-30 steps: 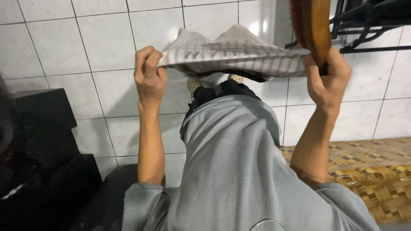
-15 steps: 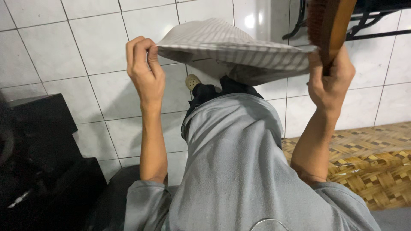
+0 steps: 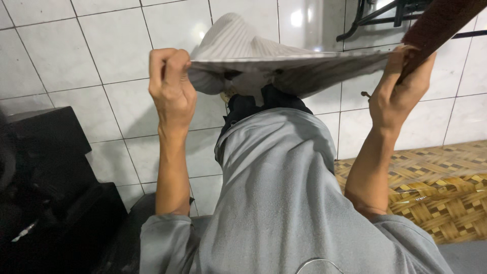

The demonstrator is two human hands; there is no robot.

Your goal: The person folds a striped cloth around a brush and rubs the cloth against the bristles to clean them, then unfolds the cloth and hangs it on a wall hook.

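I hold a grey-and-white striped cloth (image 3: 284,63) stretched flat in the air in front of me. My left hand (image 3: 171,86) is closed on its left edge with the knuckles up. My right hand (image 3: 398,91) grips the right edge, just under a brown wooden object (image 3: 439,23) that reaches in from the top right. A fold of the cloth rises in a peak at the middle. Below the cloth I see my grey shirt (image 3: 284,203), dark trousers (image 3: 253,106) and a bit of a shoe.
White floor tiles (image 3: 76,56) lie beneath me. A black case or piece of equipment (image 3: 50,187) stands at the left. A woven brown-and-tan mat (image 3: 436,187) covers the floor at the right. Black metal legs (image 3: 385,15) show at the top right.
Both hands have pulled the cloth flatter and tauter, and the camera view has tilted. The grip on each edge is unchanged.
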